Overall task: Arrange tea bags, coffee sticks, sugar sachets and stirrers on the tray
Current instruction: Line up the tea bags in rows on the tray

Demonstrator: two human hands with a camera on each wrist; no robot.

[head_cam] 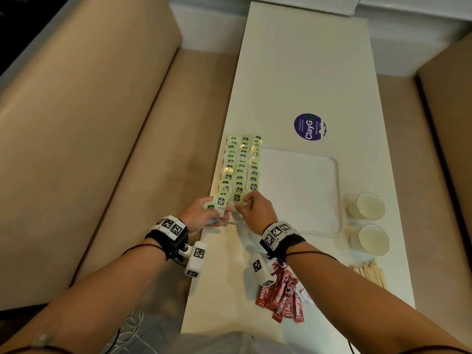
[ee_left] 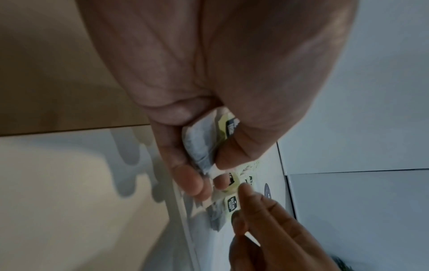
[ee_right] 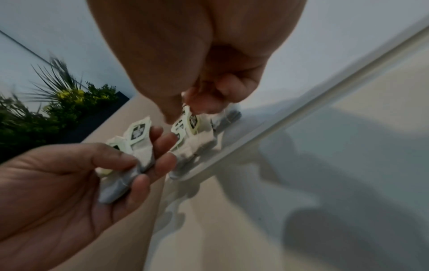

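Observation:
Green-tagged tea bags (head_cam: pixel 241 164) lie in three overlapping rows along the left side of the white tray (head_cam: pixel 301 190). My left hand (head_cam: pixel 219 213) (ee_left: pixel 209 165) grips a small stack of tea bags (head_cam: pixel 219 201) (ee_left: pixel 199 144) (ee_right: pixel 137 139) just off the near end of the rows. Beside it, my right hand (head_cam: pixel 242 203) (ee_right: pixel 183 110) pinches one tea bag (head_cam: pixel 237 198) (ee_right: pixel 195 128) at the near end of the middle row. Red coffee sticks (head_cam: pixel 283 295) lie in a loose heap under my right forearm. Wooden stirrers (head_cam: pixel 370 272) lie at the table's right edge.
Two glass cups (head_cam: pixel 367 205) (head_cam: pixel 373 238) stand right of the tray. A round purple sticker (head_cam: pixel 309 127) is on the long white table (head_cam: pixel 293 72) beyond the tray. Beige sofa seats flank the table on both sides. The tea bag rows run close to the table's left edge.

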